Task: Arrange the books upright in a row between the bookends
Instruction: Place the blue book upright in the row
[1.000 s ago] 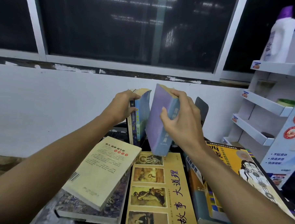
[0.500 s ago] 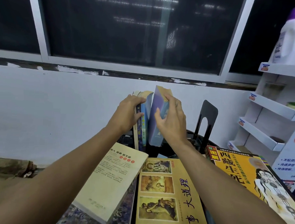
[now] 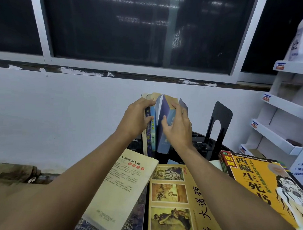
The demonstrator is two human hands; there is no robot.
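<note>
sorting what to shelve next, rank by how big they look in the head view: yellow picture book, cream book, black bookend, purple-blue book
1. yellow picture book
2. cream book
3. black bookend and purple-blue book: look alike, not ranked
The flat books lie nearer the camera, so true size is unsure.
</note>
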